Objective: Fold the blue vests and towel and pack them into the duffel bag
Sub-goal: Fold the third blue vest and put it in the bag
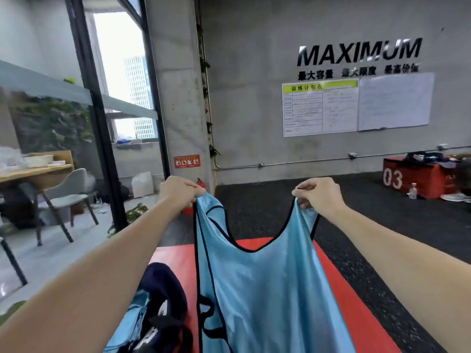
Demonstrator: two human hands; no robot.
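Grey concrete walls and dark rubber flooring surround the red bench point(356, 296) below me. I hold a light blue vest point(267, 289) up above it, my left hand point(178, 189) pinching one shoulder strap and my right hand point(318, 193) pinching the other. At lower left the dark duffel bag point(163, 299) lies on the bench with blue fabric showing inside.

Two hands point(181, 189), one vest point(257, 289)

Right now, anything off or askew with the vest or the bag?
Nothing damaged. The vest hangs unfolded above the red surface, left hand and right hand each pinching a shoulder strap. The duffel bag lies open with blue fabric inside.
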